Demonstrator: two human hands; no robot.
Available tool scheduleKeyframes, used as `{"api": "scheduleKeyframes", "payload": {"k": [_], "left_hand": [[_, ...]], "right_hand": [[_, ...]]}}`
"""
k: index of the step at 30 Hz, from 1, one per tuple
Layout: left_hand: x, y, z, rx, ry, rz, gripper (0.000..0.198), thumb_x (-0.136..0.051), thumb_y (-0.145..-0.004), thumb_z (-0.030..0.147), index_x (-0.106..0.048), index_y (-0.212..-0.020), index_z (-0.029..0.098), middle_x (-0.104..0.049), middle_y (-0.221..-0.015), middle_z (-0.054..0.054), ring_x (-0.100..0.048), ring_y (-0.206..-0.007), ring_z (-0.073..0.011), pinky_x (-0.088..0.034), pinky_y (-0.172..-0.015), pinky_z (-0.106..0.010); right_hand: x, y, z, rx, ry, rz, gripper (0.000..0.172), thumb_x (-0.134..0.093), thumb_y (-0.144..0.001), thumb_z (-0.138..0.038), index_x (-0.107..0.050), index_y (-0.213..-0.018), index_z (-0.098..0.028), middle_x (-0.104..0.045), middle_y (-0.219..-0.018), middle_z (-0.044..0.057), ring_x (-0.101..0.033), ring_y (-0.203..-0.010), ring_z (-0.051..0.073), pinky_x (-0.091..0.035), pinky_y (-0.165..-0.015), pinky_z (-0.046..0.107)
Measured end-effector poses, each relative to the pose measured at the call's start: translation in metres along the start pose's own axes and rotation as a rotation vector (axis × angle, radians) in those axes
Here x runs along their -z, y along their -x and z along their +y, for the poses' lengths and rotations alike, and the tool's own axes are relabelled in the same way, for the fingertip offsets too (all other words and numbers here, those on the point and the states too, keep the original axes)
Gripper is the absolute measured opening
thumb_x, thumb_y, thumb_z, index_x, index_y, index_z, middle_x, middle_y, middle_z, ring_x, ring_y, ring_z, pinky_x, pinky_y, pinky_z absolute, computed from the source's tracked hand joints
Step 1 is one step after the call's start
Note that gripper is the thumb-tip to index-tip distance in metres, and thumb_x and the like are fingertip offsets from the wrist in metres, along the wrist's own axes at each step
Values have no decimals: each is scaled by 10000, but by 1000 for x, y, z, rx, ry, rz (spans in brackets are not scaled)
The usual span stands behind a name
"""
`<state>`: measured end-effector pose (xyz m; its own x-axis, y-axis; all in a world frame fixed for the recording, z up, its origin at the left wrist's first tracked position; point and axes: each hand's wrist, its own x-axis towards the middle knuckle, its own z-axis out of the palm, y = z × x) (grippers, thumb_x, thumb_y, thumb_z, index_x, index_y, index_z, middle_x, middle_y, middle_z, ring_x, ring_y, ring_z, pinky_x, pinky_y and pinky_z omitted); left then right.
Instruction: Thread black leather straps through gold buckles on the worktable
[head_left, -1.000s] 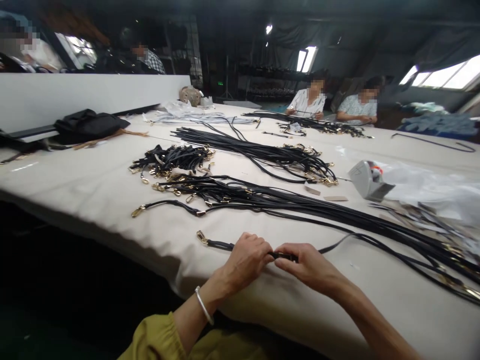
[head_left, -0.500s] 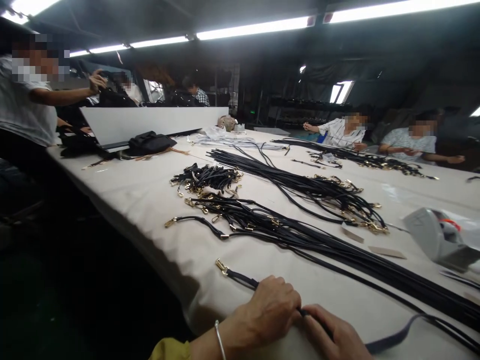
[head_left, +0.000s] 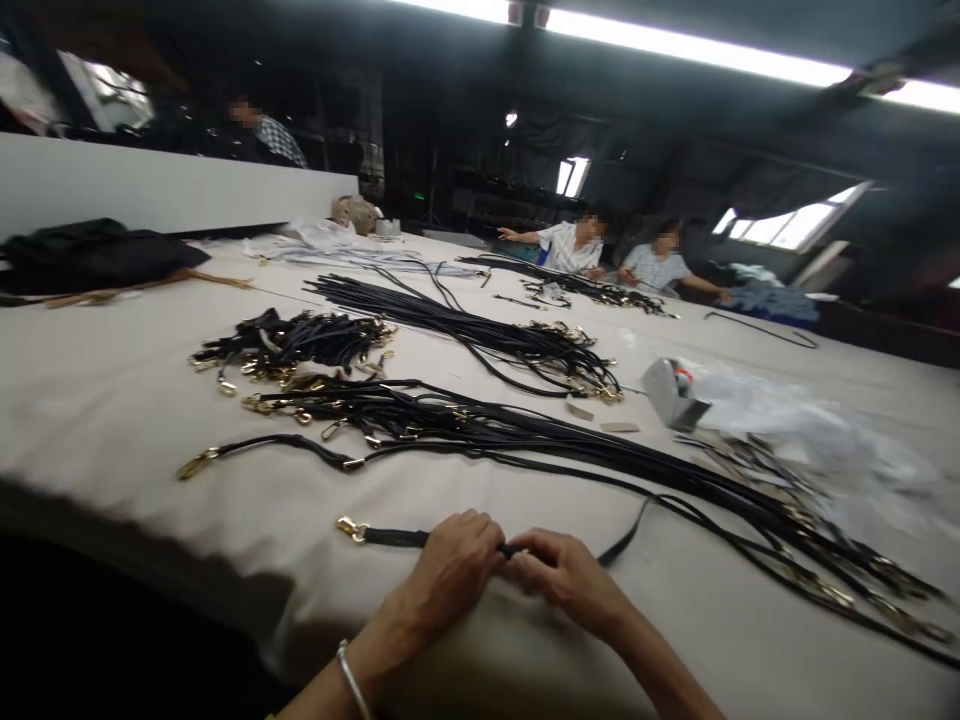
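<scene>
"Where is the strap (head_left: 397, 538)?"

"Just inside the near edge of the surface (head_left: 97, 400), between me and a long bundle of black straps (head_left: 570, 445). My left hand (head_left: 461, 560) and right hand (head_left: 562, 578) are both on it."

"Which way does it point?"

"The gold clip (head_left: 351, 528) on its end points left, tipped slightly away from the near edge. The long axis runs left to right, roughly along that edge, as far as my right hand. Past there the strap bends away from me and up to the bundle, where I can't tell it from the others."

"And your grip?"

"My left is closed around it, knuckles up. My right pinches it between thumb and fingers, just beside the left. A short dark piece shows between them."

"What else is about?"

"A loose strap (head_left: 289, 438) lies farther in, its metal clip (head_left: 197, 463) also facing left. Behind the bundle's left end sits a heap of short straps (head_left: 307, 340)."
</scene>
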<state>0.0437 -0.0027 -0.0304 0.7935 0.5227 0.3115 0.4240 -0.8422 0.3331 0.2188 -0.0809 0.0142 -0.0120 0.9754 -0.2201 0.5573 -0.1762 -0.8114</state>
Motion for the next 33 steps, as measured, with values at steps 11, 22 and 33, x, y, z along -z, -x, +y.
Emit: {"api": "scheduleKeyframes", "payload": {"k": [11, 22, 33], "left_hand": [[1, -3, -2, -78, 73, 19, 107, -505, -928, 158, -589, -874, 196, -626, -825, -22, -594, -763, -198, -441, -664, -301], [4, -2, -4, -72, 157, 22, 141, -461, -926, 197, -589, -871, 212, -644, -814, -17, -622, -737, -180, -450, -651, -272], [1, -10, -2, -2, 109, -159, 201, -477, -936, 359, -622, -877, 231, -664, -843, -23, -634, -753, -200, -427, -663, -279]], "right_hand": [[2, 9, -11, 90, 210, 98, 288, -531, -783, -177, -750, -955, -250, -760, -942, 2, -661, -876, 185, -454, -780, 244], [11, 13, -18, 28, 518, 107, 281, -512, -761, -145, -748, -906, -191, -768, -900, 84, -678, -850, 226, -436, -734, 285], [26, 18, -7, 141, 650, -57, 266, -553, -817, -164, -697, -1041, -161, -752, -1003, 125, -689, -882, 263, -459, -720, 315]]}}
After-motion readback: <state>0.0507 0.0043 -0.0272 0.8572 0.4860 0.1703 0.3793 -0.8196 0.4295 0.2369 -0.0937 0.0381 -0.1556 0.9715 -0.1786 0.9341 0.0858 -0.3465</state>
